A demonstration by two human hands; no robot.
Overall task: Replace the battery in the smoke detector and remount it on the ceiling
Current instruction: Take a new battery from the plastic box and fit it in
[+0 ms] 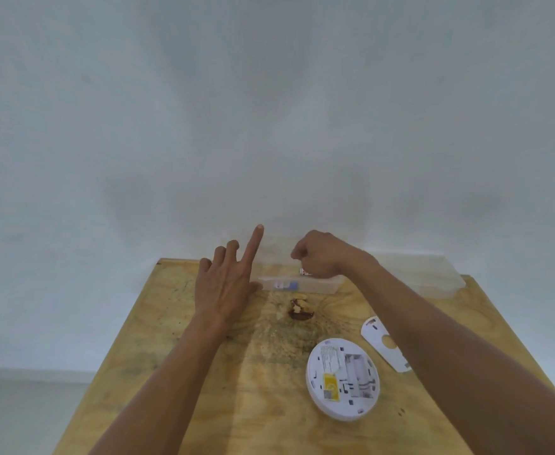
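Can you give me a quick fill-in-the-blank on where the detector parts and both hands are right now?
1. The smoke detector lies with its battery compartment facing ____.
2. The left hand steadies the clear plastic box with its index finger pointing ____.
3. The right hand reaches into the ____.
4. The detached mounting plate lies partly under the right ____.

Missing words: up; up; box; forearm

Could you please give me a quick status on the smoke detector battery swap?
Left hand steadies clear box, index finger up. Right hand closed inside the box, contents unclear. Smoke detector face down on table, compartment open. Nothing in the way.
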